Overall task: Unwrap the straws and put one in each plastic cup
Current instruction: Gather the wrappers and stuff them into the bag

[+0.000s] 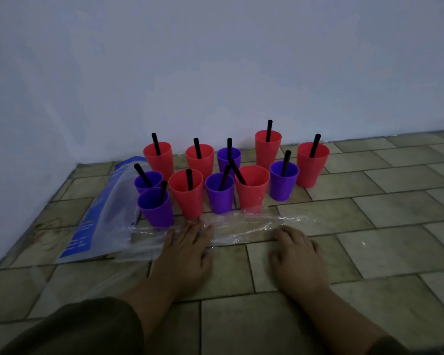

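Several red cups and purple cups stand grouped on the tiled floor near the wall. A black straw sticks out of each one. In front of the cups lies a strip of clear plastic wrap. My left hand lies flat, palm down, with its fingertips on the left part of the wrap. Palm down on the floor too, my right hand has its fingertips at the wrap's near edge. Neither hand holds anything.
A blue and clear plastic bag lies flat left of the cups. The white wall rises right behind the cups and along the left. Bare tiled floor spreads to the right.
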